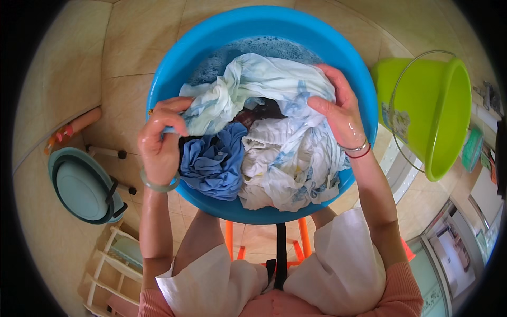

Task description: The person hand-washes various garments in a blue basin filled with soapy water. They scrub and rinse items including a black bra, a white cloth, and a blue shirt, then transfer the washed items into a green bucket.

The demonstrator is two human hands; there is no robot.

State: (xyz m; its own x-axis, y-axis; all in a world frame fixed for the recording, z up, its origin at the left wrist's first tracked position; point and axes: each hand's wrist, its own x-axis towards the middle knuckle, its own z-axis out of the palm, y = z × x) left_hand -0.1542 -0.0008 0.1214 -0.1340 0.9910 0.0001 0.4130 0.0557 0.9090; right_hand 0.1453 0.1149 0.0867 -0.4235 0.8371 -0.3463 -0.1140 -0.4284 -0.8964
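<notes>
I see the left hand [160,138] pinching the pale cloth [274,74], which stretches toward its two o'clock; the right hand [344,115] clasps it from ten o'clock, above the blue basin [253,25].

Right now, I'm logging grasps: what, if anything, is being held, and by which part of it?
A bunched white-and-blue cloth: the left hand grips its left side, and the right hand holds its right side.
</notes>
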